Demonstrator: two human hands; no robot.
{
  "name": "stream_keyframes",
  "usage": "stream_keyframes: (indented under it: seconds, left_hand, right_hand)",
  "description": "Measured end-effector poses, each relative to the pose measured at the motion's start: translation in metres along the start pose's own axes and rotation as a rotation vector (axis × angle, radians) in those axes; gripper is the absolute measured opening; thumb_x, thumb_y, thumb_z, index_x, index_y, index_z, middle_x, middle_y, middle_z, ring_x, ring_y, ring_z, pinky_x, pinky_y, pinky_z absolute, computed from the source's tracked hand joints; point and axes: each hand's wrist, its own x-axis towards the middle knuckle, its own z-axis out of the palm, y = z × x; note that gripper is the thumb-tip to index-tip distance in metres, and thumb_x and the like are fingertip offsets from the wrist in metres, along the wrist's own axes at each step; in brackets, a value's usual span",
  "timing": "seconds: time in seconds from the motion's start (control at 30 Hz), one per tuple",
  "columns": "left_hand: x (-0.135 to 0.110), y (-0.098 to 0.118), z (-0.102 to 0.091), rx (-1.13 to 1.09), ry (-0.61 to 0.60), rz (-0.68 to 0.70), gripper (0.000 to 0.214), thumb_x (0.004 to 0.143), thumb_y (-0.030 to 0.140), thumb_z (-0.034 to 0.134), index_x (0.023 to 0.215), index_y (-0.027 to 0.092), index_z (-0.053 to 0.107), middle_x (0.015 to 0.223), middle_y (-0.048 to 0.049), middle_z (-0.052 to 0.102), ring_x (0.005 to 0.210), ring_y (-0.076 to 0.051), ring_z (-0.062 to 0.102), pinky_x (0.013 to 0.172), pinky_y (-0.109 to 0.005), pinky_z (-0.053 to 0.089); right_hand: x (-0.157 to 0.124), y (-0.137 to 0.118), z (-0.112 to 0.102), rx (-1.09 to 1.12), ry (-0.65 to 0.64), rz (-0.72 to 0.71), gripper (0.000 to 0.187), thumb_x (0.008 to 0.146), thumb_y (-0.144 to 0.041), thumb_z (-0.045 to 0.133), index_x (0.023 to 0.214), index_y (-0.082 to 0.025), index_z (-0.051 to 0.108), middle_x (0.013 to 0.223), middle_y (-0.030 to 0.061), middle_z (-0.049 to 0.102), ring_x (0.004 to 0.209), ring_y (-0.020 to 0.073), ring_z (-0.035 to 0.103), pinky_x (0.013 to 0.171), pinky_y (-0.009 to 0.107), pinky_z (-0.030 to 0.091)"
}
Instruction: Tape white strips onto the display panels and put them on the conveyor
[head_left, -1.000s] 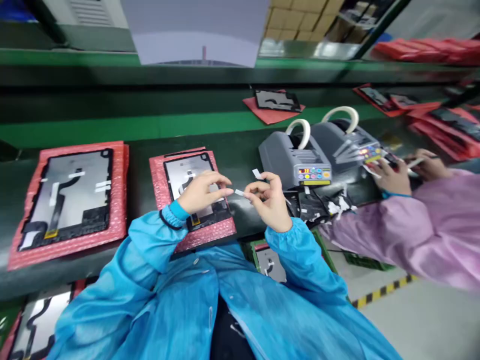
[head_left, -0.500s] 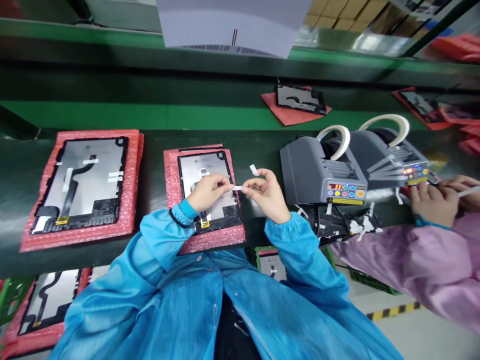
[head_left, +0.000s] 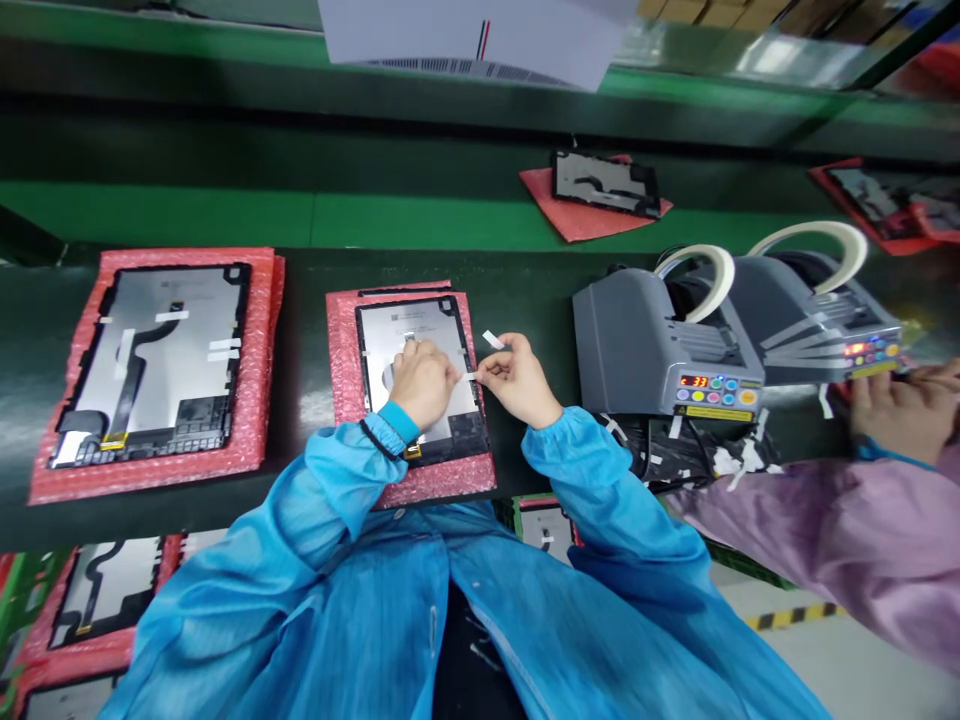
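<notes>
While held just above the panel, the left hand [head_left: 424, 380] and right hand [head_left: 517, 380] each pinch one end of a short white tape strip [head_left: 471, 377], stretched flat between them, probably so it cannot curl onto itself. A second strip [head_left: 493, 340] clings to a raised right fingertip, clear of the first. Under the left hand lies a flat, grey, black-edged tablet panel [head_left: 390, 335] cushioned on pink bubble wrap [head_left: 341, 350]; right of the right hand stands a boxy grey tape dispenser [head_left: 637, 340].

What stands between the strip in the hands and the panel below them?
Nothing visible. The left hand and right hand pinch the strip over the panel's right edge; the left hand covers the panel's middle.
</notes>
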Motion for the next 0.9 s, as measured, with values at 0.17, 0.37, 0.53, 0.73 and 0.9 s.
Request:
stream_keyframes:
  seconds: [0.17, 0.37, 0.53, 0.73, 0.9]
  left_hand:
    - [0.002, -0.001, 0.003, 0.013, -0.014, -0.014, 0.021, 0.087, 0.029, 0.055, 0.074, 0.016, 0.066, 0.095, -0.0121, 0.058, 0.103, -0.033, 0.046, 0.084, -0.047, 0.039]
    - [0.001, -0.001, 0.003, 0.026, -0.016, 0.004, 0.022, 0.087, 0.029, 0.054, 0.073, 0.016, 0.066, 0.093, -0.0130, 0.058, 0.105, -0.034, 0.046, 0.084, -0.048, 0.039]
    - [0.001, 0.000, 0.006, 0.052, 0.007, 0.021, 0.022, 0.086, 0.029, 0.054, 0.072, 0.016, 0.066, 0.093, -0.0136, 0.058, 0.105, -0.035, 0.046, 0.083, -0.048, 0.038]
    - [0.001, -0.005, 0.003, 0.019, 0.065, -0.011, 0.013, 0.078, 0.029, 0.064, 0.079, 0.016, 0.063, 0.097, -0.0136, 0.058, 0.106, -0.035, 0.046, 0.085, -0.048, 0.038]
    - [0.010, -0.020, -0.011, -0.148, 0.165, 0.013, 0.008, 0.082, 0.023, 0.060, 0.087, 0.018, 0.063, 0.091, -0.0065, 0.059, 0.097, -0.025, 0.050, 0.087, -0.041, 0.038]
  right_hand:
    - [0.004, 0.002, 0.000, -0.047, -0.008, 0.012, 0.044, 0.061, -0.016, 0.062, 0.093, -0.023, 0.033, 0.061, -0.0089, 0.061, 0.055, 0.0122, 0.058, 0.061, 0.028, 0.047]
    - [0.005, 0.003, 0.001, -0.063, -0.026, 0.031, 0.043, 0.062, -0.015, 0.062, 0.092, -0.023, 0.032, 0.061, -0.0085, 0.061, 0.056, 0.0127, 0.059, 0.062, 0.028, 0.047]
    - [0.007, 0.001, 0.001, -0.147, -0.029, 0.051, 0.043, 0.061, -0.012, 0.064, 0.091, -0.023, 0.034, 0.059, -0.0088, 0.061, 0.053, 0.0129, 0.059, 0.059, 0.026, 0.045]
    - [0.018, -0.006, -0.015, -0.254, -0.116, 0.148, 0.052, 0.055, -0.024, 0.077, 0.085, -0.024, 0.035, 0.046, -0.0128, 0.052, 0.042, 0.0107, 0.049, 0.044, 0.020, 0.032]
    - [0.016, -0.018, -0.026, -0.149, -0.213, 0.085, 0.022, 0.079, -0.039, 0.058, 0.080, -0.021, 0.046, 0.049, -0.0085, 0.048, 0.043, 0.0079, 0.040, 0.045, 0.021, 0.030]
